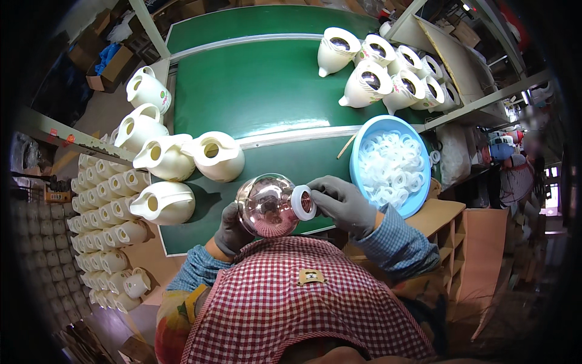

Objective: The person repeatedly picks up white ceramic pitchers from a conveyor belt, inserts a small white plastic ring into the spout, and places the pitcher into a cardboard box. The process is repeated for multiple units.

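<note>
In front of my apron I hold a shiny, silvery-pink glass flask liner (265,207) on its side, its neck pointing right. My grey-gloved left hand (232,230) grips the liner's rounded left end. A white plastic ring (297,202) sits around the neck. My right hand (344,203), also gloved in grey, pinches this ring at its right edge, with the fingertips at the opening. Beyond my right hand stands a light-blue basin (418,205) heaped with translucent white rings (391,167). Cream jug bodies (221,159) stand on the table to the left of the liner.
Green work surfaces (242,85) with a metal rail (279,138) lie ahead. At the far right are several jugs (367,82) with dark shiny openings. Rows of cream jugs (109,212) stand low on the left. A thin stick (346,147) rests beside the basin; cardboard compartments (451,242) are at right.
</note>
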Demonstrator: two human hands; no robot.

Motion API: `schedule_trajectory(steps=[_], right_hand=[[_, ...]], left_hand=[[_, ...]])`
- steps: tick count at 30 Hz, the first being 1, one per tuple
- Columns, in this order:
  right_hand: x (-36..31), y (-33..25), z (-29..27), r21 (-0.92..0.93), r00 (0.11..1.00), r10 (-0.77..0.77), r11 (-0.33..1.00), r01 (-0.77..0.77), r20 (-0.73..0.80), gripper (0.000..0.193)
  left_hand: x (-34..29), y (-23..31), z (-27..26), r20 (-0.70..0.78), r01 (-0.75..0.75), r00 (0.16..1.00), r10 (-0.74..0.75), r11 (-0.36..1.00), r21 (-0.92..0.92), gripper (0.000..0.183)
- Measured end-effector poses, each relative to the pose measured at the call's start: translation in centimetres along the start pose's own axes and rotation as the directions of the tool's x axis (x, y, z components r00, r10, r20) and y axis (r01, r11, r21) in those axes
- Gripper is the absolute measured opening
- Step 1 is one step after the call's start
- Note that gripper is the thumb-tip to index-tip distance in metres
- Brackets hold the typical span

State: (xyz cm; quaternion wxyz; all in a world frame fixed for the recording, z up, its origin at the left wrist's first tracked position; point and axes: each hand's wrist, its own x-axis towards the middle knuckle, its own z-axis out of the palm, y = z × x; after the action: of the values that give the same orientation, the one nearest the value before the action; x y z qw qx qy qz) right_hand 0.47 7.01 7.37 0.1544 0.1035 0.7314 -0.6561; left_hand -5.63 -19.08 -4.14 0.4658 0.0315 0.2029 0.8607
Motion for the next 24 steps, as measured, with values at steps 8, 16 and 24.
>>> schedule_trajectory(steps=[8, 16, 24], right_hand=[[0.7, 1.0, 2.1, -0.300, 0.981, -0.190, 0.938, 0.173, -0.030, 0.085], [2.7, 2.6, 3.2, -0.686, 0.876, -0.480, 0.619, 0.382, 0.055, 0.090], [6.3, 2.2, 4.4, -0.146, 0.887, -0.368, 0.896, 0.419, 0.280, 0.086]], left_hand=[[-0.6, 0.8, 0.5, -0.092, -0.088, 0.989, 0.115, 0.961, 0.261, 0.093], [-1.4, 1.3, 1.9, -0.129, -0.106, 0.981, 0.146, 0.956, 0.274, 0.082], [-4.8, 1.1, -2.5, -0.235, -0.162, 0.958, 0.162, 0.987, 0.018, 0.078]])
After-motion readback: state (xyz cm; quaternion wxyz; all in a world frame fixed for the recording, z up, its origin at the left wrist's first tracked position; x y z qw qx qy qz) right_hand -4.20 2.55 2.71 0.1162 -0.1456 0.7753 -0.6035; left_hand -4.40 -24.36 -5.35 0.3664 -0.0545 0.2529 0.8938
